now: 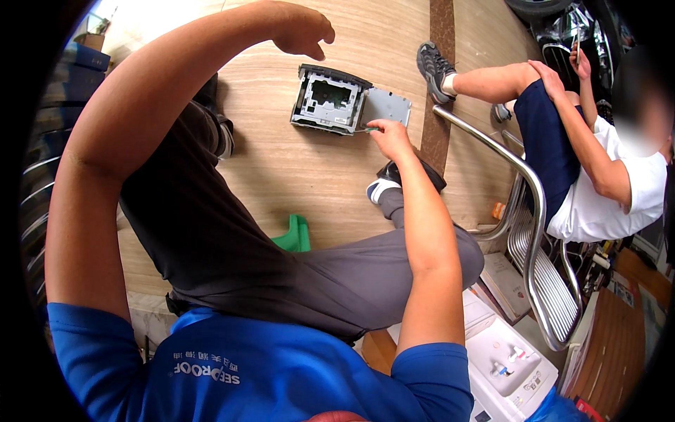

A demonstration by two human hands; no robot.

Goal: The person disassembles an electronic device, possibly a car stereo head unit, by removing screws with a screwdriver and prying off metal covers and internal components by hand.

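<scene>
An opened box-shaped electronic unit [330,102] rests on the floor, its silver metal frame exposed and a black panel along its far edge. A flat grey metal plate [388,105] lies against its right side. Beside the unit's near right corner, my right hand [391,139] has its fingers pinched round a small thin greenish piece, too small to name. My left hand [302,32] hangs in the air beyond the unit, thumb and fingers apart, holding nothing.
A green plastic stool [294,235] is partly under my leg. At the right, another person in a white shirt [612,162] sits on a metal bench [531,183], holding a phone. A white carton [506,352] stands at the lower right, dark blue boxes [77,77] at the left.
</scene>
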